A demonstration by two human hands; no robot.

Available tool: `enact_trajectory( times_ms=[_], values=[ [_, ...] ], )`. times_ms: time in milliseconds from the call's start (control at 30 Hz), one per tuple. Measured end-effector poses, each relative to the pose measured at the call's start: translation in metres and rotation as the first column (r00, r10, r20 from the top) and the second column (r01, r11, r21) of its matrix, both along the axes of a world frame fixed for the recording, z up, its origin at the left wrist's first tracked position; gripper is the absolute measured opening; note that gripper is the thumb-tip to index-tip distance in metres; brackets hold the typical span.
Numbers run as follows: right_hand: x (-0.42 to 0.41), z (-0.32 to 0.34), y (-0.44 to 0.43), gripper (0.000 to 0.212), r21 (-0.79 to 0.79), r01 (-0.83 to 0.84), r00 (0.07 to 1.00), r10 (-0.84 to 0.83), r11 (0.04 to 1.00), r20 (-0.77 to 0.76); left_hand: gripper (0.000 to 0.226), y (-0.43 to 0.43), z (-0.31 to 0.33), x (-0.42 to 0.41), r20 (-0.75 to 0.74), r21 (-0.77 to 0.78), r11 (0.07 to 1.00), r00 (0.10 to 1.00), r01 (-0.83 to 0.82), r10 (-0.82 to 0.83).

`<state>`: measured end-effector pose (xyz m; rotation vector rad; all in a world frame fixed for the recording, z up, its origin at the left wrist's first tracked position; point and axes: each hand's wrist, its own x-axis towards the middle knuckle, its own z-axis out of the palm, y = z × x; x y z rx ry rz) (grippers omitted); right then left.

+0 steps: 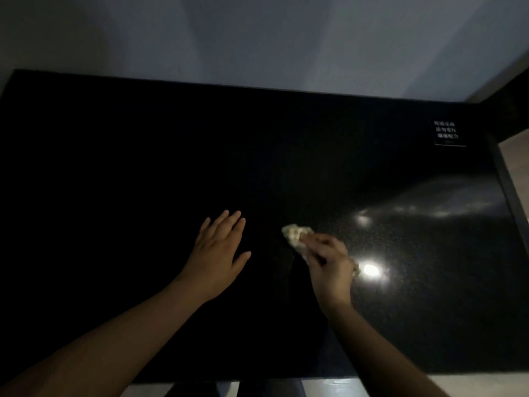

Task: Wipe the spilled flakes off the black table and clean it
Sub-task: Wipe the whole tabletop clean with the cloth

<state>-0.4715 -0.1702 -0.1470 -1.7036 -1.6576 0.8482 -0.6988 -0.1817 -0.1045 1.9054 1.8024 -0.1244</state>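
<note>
1. Plainly, the black glossy desk (114,167) fills most of the head view, its far edge running along a grey wall (257,38) at 12 o'clock.
2. From the desk's middle, the left hand (219,250) lies at about 6 o'clock. It is palm down on the surface, with the fingers straight and close together, the thumb spread toward 3 o'clock, and nothing in it.
3. At about 4 o'clock from the middle is the right hand (329,262), well apart from the left one. Its fingers are curled and clamped on a pale crumpled wad (296,234).
4. The wad sticks out of the right hand toward 10 o'clock and touches the desk. Whether it is cloth or paper cannot be told.
5. Fine pale speckling (415,253) shows on the desk at 3 o'clock of the right hand. Whether it is flakes or the surface's own grain cannot be told.
6. A bright glare spot (370,270) sits just beside the right hand at 3 o'clock, and fainter ones lie toward 1 o'clock.
7. A small dark label (448,133) with white lettering, too small to read, sits in the desk's 2 o'clock corner.
8. Pale floor (515,156) shows past the desk's edge at 3 o'clock.
</note>
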Motion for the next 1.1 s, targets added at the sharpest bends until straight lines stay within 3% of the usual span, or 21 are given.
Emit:
enact_trajectory(
  times_ms=[100, 167, 300, 400, 600, 733, 800, 900, 1100],
  values=[
    [-0.002, 0.012, -0.031, 0.04, -0.09, -0.064, 0.993, 0.055, 0.994, -0.103, 0.07, -0.016, -0.006, -0.001, -0.063, -0.01, 1.0, 0.998, 0.006, -0.007],
    [0.006, 0.018, -0.018, 0.034, -0.051, -0.084, 0.99, 0.077, 0.995, -0.119, 0.072, -0.021, -0.009, -0.001, -0.095, -0.017, 1.0, 0.995, 0.02, -0.021],
    [0.026, 0.026, 0.051, 0.019, 0.101, 0.076, 0.997, -0.074, 0.992, -0.027, 0.075, -0.022, -0.012, 0.0, -0.127, -0.009, 1.0, 0.992, 0.027, -0.028],
    [0.023, 0.013, 0.068, 0.022, 0.054, 0.134, 0.99, -0.135, 0.99, 0.028, 0.081, -0.025, -0.018, -0.001, -0.151, 0.004, 0.999, 0.988, 0.043, -0.041],
    [0.01, -0.002, -0.034, 0.028, 0.084, 0.001, 0.997, -0.008, 0.996, 0.078, 0.083, -0.027, -0.019, 0.0, -0.166, 0.019, 0.998, 0.985, 0.059, -0.055],
    [0.018, 0.01, -0.095, 0.044, -0.061, -0.07, 0.996, 0.066, 0.996, -0.06, 0.083, -0.027, -0.015, 0.002, -0.182, -0.018, 0.998, 0.981, 0.066, -0.068],
    [0.025, 0.022, -0.087, 0.047, -0.046, 0.014, 0.996, -0.018, 0.999, -0.088, 0.082, -0.026, -0.014, 0.003, -0.203, -0.036, 0.996, 0.975, 0.083, -0.088],
    [0.033, 0.033, -0.039, 0.024, 0.034, 0.169, 0.985, -0.167, 0.985, -0.052, 0.082, -0.027, -0.019, 0.002, -0.215, -0.038, 0.995, 0.972, 0.092, -0.098],
    [0.022, 0.007, 0.016, 0.023, 0.029, 0.238, 0.971, -0.238, 0.971, 0.024, 0.081, -0.025, -0.027, 0.003, -0.245, -0.026, 0.994, 0.963, 0.108, -0.111]
  ],
)
